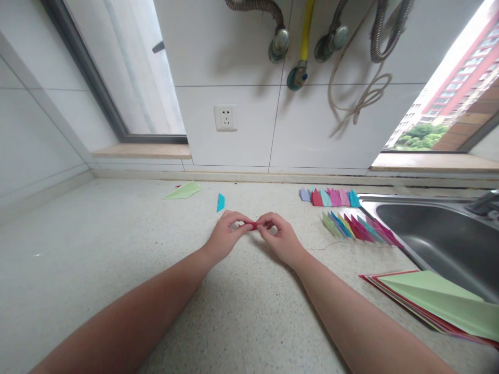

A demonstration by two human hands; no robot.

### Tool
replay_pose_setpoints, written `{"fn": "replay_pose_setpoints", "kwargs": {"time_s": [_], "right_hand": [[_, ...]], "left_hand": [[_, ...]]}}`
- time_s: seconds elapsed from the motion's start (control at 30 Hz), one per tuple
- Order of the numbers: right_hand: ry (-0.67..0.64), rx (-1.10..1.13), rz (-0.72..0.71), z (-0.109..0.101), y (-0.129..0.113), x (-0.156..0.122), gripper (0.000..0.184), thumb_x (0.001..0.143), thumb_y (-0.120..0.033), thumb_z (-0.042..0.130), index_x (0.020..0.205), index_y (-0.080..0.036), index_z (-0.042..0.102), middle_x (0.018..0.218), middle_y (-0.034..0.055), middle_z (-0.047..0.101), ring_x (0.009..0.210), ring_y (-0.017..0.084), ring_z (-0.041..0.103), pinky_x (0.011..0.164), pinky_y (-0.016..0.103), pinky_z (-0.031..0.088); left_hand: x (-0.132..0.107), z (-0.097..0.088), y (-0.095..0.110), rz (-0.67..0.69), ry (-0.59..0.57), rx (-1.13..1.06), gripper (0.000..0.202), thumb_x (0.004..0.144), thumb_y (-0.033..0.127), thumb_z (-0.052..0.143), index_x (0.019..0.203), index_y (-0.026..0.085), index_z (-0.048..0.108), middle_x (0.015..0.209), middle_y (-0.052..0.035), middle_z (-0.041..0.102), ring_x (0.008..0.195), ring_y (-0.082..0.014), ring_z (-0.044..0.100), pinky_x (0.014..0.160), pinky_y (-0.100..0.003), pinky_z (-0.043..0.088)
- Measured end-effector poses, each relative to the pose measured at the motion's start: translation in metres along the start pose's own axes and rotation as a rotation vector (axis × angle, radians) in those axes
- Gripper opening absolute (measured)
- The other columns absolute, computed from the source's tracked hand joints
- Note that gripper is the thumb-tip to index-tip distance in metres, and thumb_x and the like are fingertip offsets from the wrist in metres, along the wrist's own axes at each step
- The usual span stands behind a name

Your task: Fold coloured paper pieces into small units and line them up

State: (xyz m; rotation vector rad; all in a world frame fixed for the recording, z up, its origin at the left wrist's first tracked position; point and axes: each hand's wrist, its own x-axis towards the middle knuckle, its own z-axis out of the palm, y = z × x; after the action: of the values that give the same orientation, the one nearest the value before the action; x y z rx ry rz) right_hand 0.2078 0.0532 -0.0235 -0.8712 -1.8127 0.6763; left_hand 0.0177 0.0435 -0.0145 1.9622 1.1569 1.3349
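A small red folded paper piece [253,226] is pinched between my two hands, just above the speckled countertop. My left hand [228,232] grips its left end with thumb and fingers. At the right end, the thumb and fingertips of my right hand [279,236] close on the same paper. Fingertips cover much of the piece, so its full shape is hidden. Just beyond my left hand lies a small blue folded paper [221,202]. Farther left on the counter is a pale green folded paper [184,190], with a bit of red showing behind it.
Two rows of colourful folded papers, a back row [330,197] and a front row [358,227], stand to the right. A stack of large folded sheets [436,298] lies beside the steel sink [448,221]. Pipes and a socket [225,118] are on the tiled wall.
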Motion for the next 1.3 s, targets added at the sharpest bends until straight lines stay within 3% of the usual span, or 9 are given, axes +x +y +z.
{"fn": "replay_pose_setpoints", "kwargs": {"time_s": [0.37, 0.73, 1.03, 1.3], "right_hand": [[-0.004, -0.091, -0.042, -0.001, -0.008, 0.000, 0.003, 0.082, -0.021, 0.060, 0.084, -0.022, 0.062, 0.080, 0.0039, 0.063, 0.078, 0.018, 0.055, 0.074, 0.033, 0.044], [-0.089, 0.255, 0.197, 0.004, -0.002, 0.002, 0.016, 0.088, -0.036, 0.058, 0.086, -0.020, 0.061, 0.076, 0.0018, 0.062, 0.070, 0.015, 0.056, 0.069, 0.030, 0.045], [-0.128, 0.319, 0.231, 0.005, -0.003, 0.002, 0.022, 0.087, -0.041, 0.060, 0.087, -0.019, 0.062, 0.077, 0.0021, 0.064, 0.072, 0.015, 0.058, 0.072, 0.030, 0.046], [-0.114, 0.342, 0.234, 0.007, 0.001, 0.002, 0.021, 0.085, -0.039, 0.062, 0.084, -0.018, 0.063, 0.075, 0.0011, 0.061, 0.070, 0.014, 0.053, 0.069, 0.029, 0.042]], "left_hand": [[-0.002, 0.000, 0.006, 0.038, -0.030, 0.071, 0.006, 0.083, 0.026, 0.065, 0.085, 0.023, 0.069, 0.087, -0.0035, 0.069, 0.095, -0.0213, 0.056, 0.092, -0.037, 0.041], [-0.004, 0.003, -0.004, -0.067, -0.018, -0.021, 0.008, 0.083, 0.025, 0.064, 0.088, 0.020, 0.068, 0.089, -0.0042, 0.064, 0.087, -0.0175, 0.058, 0.082, -0.032, 0.043], [-0.003, 0.005, -0.006, -0.102, -0.029, -0.085, 0.007, 0.082, 0.025, 0.064, 0.087, 0.021, 0.067, 0.085, -0.0029, 0.066, 0.082, -0.0172, 0.059, 0.076, -0.031, 0.042], [-0.004, 0.007, -0.004, -0.160, -0.075, -0.246, 0.017, 0.084, 0.035, 0.064, 0.084, 0.018, 0.065, 0.080, -0.0020, 0.062, 0.075, -0.0150, 0.054, 0.071, -0.028, 0.041]]}}
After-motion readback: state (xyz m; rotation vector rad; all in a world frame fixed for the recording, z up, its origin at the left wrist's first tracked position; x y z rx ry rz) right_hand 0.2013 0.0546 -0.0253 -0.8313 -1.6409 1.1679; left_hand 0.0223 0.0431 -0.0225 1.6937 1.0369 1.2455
